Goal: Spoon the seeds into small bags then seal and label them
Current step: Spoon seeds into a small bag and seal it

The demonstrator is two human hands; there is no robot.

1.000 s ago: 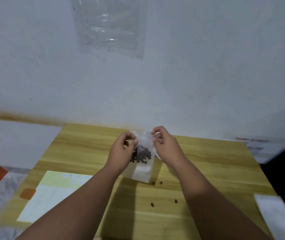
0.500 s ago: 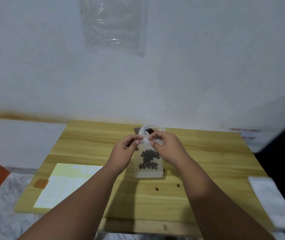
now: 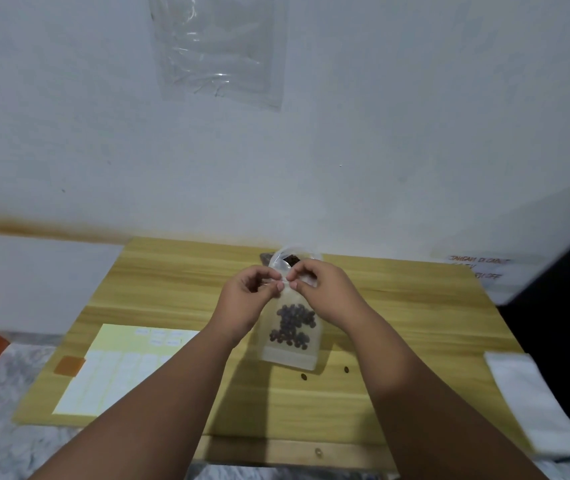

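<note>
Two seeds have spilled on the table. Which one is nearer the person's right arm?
The loose seed farther right, beside the right forearm; the other seed lies just below the small bag.

head | one wide-angle view, worn at head height above the near edge of the surface [image 3: 179, 271] | faces forward and down | wall [image 3: 380, 150] fills upper half of frame, surface the lower middle | close range: left hand [image 3: 245, 296] and right hand [image 3: 325, 289] meet at frame centre, arms entering from the bottom edge
</note>
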